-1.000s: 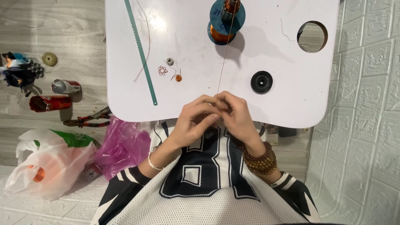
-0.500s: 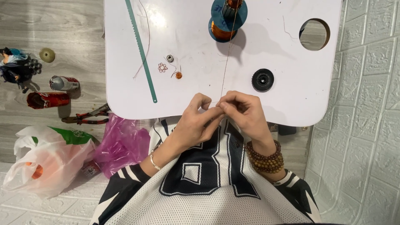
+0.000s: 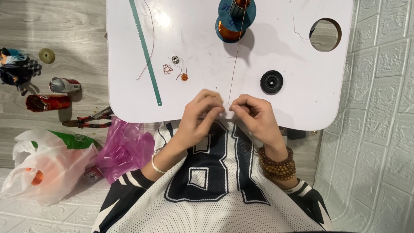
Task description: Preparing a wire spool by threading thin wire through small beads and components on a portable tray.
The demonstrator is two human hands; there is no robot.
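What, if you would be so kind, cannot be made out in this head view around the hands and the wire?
- Wire end: hidden between the fingertips of the left hand and right hand.
- Copper wire: too thin to trace fully.
- Blue spool: top cut off by the frame edge.
- Small coil: too small to identify.
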